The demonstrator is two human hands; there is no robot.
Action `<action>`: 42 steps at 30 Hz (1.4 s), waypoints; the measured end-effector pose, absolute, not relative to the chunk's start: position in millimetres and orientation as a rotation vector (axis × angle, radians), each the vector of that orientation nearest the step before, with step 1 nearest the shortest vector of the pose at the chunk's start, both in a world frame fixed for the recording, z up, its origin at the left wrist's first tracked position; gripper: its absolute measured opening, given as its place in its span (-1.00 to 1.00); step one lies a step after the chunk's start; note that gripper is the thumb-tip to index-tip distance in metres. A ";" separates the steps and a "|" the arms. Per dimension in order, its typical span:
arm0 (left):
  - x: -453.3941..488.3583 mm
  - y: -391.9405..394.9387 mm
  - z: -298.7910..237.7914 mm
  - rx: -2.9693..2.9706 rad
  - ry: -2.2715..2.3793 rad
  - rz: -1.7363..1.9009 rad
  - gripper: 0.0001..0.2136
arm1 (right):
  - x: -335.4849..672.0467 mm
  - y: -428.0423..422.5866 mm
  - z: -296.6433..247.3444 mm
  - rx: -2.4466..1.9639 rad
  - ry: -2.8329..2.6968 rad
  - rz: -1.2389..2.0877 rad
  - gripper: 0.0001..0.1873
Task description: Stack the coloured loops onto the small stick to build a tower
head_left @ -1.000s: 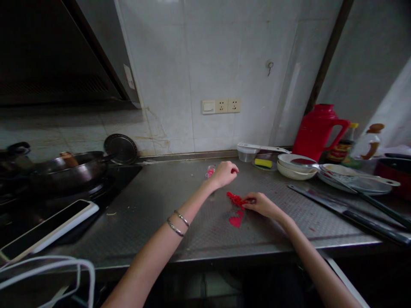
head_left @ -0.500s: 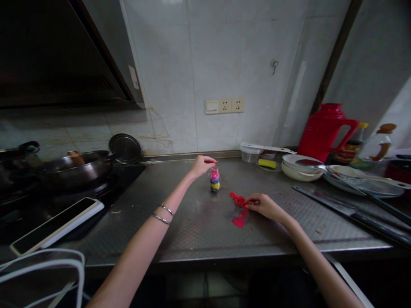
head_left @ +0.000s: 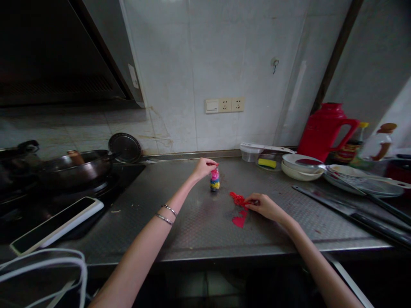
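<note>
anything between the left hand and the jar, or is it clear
Nothing visible stands between them: the left hand is right at the top of the jar, a red bit at its fingertips. The red strips lie off to the right, nearer the person.

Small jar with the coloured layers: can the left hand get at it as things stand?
Likely yes: the left hand is right at the jar, nothing visible between, though its fingers seem to pinch a red bit.
</note>
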State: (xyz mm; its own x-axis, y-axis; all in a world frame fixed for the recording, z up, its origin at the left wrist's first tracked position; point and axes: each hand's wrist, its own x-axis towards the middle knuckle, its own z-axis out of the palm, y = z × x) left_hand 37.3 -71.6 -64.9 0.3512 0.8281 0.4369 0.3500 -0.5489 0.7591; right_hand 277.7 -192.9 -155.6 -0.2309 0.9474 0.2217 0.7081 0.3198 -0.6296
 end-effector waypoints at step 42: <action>34.1 -85.1 -155.7 1.890 1.022 1.152 -0.60 | 255.2 -168.6 -104.6 -1.293 -1.686 0.777 -0.58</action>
